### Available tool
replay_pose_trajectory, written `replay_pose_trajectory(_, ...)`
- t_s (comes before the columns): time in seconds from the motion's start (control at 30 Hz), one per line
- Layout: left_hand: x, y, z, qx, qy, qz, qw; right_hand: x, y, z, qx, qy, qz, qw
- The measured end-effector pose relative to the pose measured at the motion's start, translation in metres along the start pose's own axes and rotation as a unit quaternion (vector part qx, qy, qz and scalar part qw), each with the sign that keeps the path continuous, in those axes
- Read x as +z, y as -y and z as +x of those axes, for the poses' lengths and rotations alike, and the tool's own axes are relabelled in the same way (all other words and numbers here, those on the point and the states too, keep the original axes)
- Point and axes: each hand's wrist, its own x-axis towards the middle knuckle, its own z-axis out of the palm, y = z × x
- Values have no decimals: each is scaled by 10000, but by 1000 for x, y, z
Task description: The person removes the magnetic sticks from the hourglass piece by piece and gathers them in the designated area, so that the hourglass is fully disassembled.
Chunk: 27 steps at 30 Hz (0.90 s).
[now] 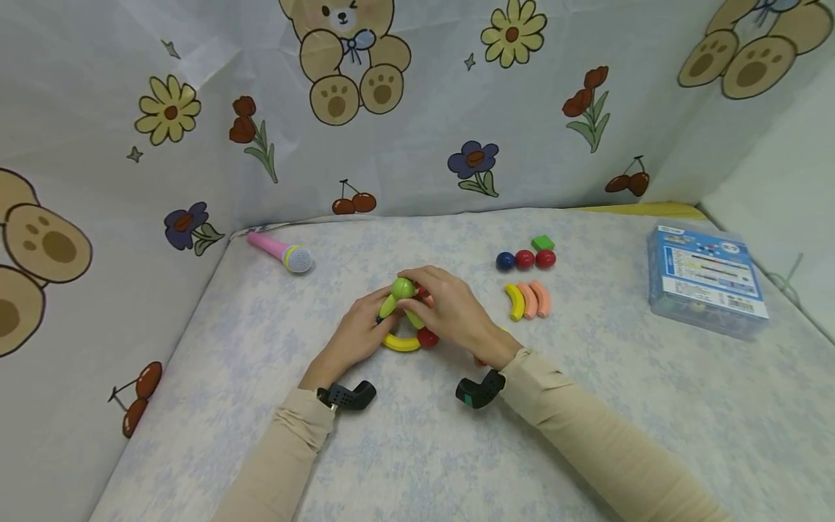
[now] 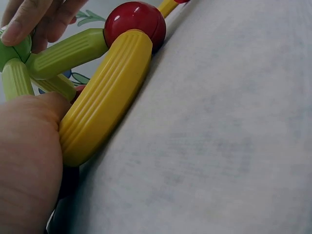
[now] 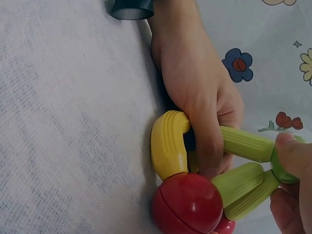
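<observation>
A ball-and-rod building toy stands on the cloth in front of me. Its base has a yellow curved rod [image 1: 401, 344] and a red ball [image 3: 187, 204]; light-green straight rods [image 3: 247, 144] rise from it and meet at a green ball [image 1: 403, 288] on top. My left hand [image 1: 357, 330] grips the toy's left side low down, its thumb beside the curved rod and a green rod. Fingers of my right hand [image 1: 453, 308] pinch the green top ball from the right. A blue part by the left fingers is mostly covered, and the right hand hides the toy's far side.
Right of the toy lie a blue ball [image 1: 505, 262], two red balls [image 1: 525, 259], a green block [image 1: 542, 243], a yellow curved rod [image 1: 515, 301] and two pink curved rods [image 1: 529, 300]. A clear box [image 1: 707, 281] sits far right, a pink microphone [image 1: 280, 252] back left.
</observation>
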Motion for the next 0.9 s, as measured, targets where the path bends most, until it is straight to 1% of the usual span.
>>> replay_pose_trajectory(0.1, 0, 0, 1, 35, 26, 6, 10000, 0, 0, -1, -34, 22, -66, 10000)
replay_pose_trajectory(0.27, 0, 0, 1, 43, 26, 12, 10000, -1, 0, -2, -201, 40, -191, 9996)
replay_pose_trajectory(0.43, 1, -1, 0, -89, 20, -28, 10000, 0, 0, -2, -321, 122, -268, 9991)
replay_pose_trajectory(0.63, 1, -1, -1, -206, 11, -23, 9998, 1, 2, -1, -271, 323, -229, 9988)
replay_pose_trajectory(0.73, 2, -1, 0, -223, -9, -31, 9997, 1, 3, -1, -263, 302, -231, 9989)
replay_pose_trajectory(0.9, 1, -2, 0, -189, -37, -65, 9998, 2, 3, -2, -389, 175, -198, 9989)
